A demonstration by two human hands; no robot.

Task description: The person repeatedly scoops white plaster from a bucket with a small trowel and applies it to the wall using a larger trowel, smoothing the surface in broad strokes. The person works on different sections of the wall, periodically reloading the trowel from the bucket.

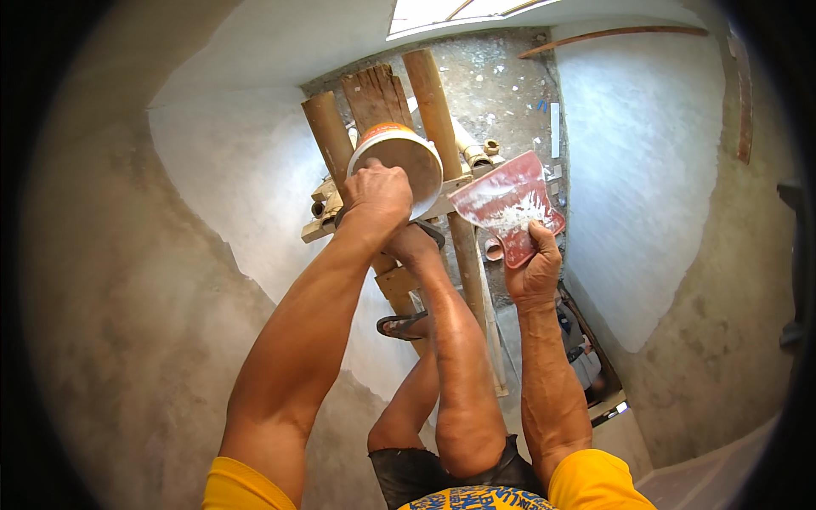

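My left hand [376,189] grips the near rim of a white bucket [416,166] with an orange band, tilted so its grey-white inside shows. My right hand [534,268] holds a red plastic spreader [493,191] smeared with white material, its thumb across the face, just right of the bucket. Beneath them, my sandalled foot [421,240] rests on a rough platform of timber [370,89] and round poles [438,102], partly hidden by the bucket and my arms.
Patchy plastered walls [637,187] rise on both sides. Far below is a debris-strewn floor [510,93], with short tubes [491,248] around the platform. A bright window [438,15] is at the top. At lower right, an opening [595,382] shows shapes I cannot make out.
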